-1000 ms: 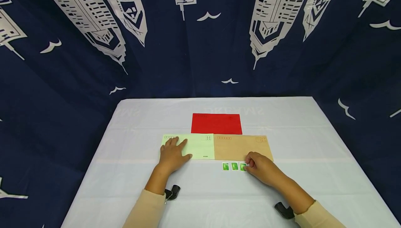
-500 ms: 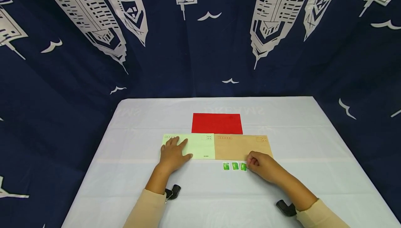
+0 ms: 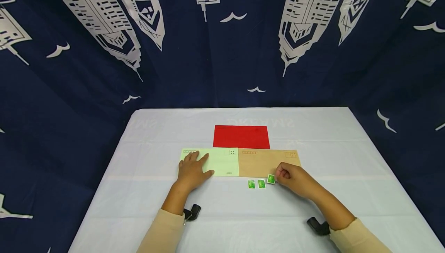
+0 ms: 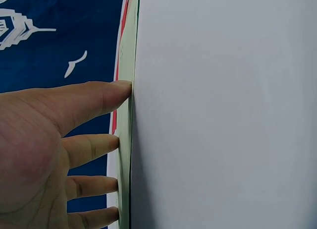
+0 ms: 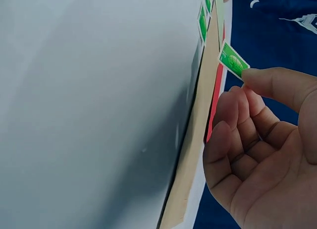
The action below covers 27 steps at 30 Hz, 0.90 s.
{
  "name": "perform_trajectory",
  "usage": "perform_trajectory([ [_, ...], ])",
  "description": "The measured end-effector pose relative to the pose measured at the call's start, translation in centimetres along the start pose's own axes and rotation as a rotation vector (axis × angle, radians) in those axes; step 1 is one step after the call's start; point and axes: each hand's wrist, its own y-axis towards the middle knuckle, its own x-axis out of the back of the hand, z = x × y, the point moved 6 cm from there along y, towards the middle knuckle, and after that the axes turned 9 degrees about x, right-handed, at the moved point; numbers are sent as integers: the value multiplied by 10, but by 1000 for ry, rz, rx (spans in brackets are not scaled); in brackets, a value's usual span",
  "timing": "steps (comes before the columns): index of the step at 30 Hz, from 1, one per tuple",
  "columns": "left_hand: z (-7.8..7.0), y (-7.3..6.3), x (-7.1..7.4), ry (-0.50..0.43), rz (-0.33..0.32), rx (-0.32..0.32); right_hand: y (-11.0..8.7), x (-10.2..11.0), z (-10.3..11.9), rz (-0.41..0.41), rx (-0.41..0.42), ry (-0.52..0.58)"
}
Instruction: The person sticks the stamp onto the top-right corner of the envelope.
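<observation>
My left hand (image 3: pixel 192 172) rests with spread, straight fingers on the light green envelope (image 3: pixel 224 162); in the left wrist view its fingertips (image 4: pixel 118 142) touch the paper. Between thumb and index finger my right hand (image 3: pixel 295 179) pinches a small green stamp (image 5: pixel 234 59) with a white perforated edge. In the head view that stamp is tilted and overlaps the lower edge of the brown envelope (image 3: pixel 259 164). Two more green stamps, a left one (image 3: pixel 251 184) and a right one (image 3: pixel 261 184), lie side by side just below the brown envelope.
A red envelope (image 3: pixel 241 136) lies behind the green and brown ones, which sit edge to edge. All are on a table with a white cloth (image 3: pixel 156 137). A dark blue curtain (image 3: pixel 208 71) with white building prints hangs behind the table.
The third stamp has left its place in the row, lifted and turned by my right hand, which has moved slightly up toward the brown envelope. My left hand has stayed still.
</observation>
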Motion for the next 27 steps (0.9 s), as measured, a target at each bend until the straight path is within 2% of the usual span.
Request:
perform_trajectory([
  [9,2,2,0,7,0,1,11,2,5,-25,14,41],
  [27,2,-1,1,-20,0,4,34,3,17,-137,21,94],
])
